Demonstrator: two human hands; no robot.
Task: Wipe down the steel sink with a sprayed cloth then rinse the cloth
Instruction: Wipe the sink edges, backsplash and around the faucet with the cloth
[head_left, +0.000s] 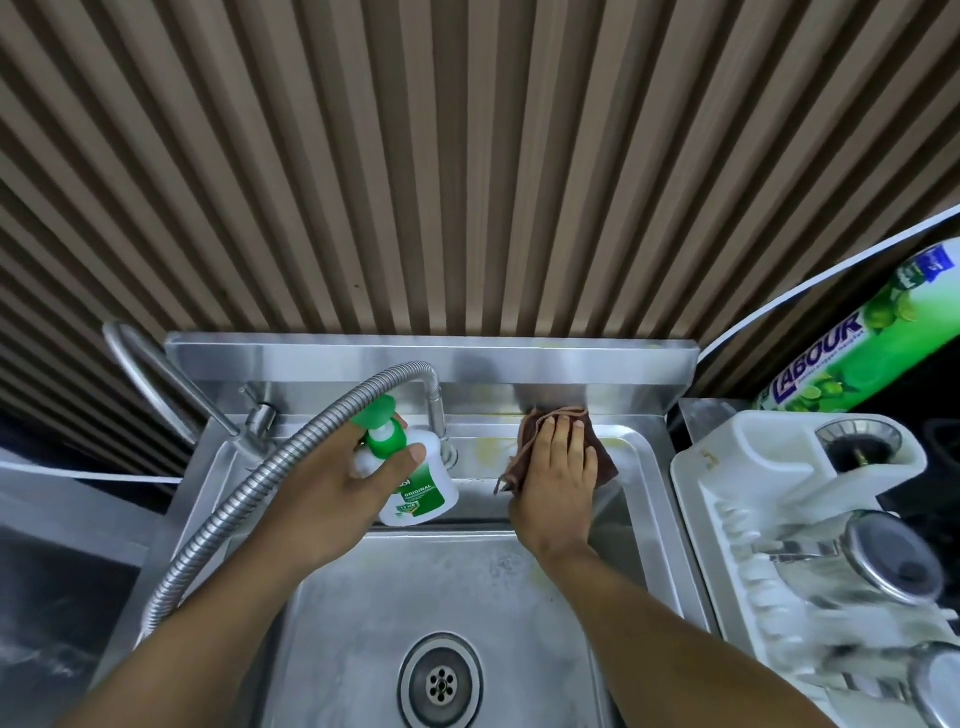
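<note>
The steel sink (363, 613) fills the lower middle, its round drain (440, 685) near the bottom. My left hand (337, 488) grips a white bottle with a green pump top (421, 488), held over the sink's back ledge beside the tap base. My right hand (558, 483) lies flat, fingers spread, pressing a brown cloth (605, 460) onto the back ledge against the steel splashback (519, 364). Most of the cloth is hidden under the palm.
A flexible steel faucet hose (249, 499) arcs from the tap over my left forearm. A second tap (156, 384) stands at the back left. To the right, a white dish rack (727, 519) holds steel items, with a green "Labour" bottle (852, 343) behind it.
</note>
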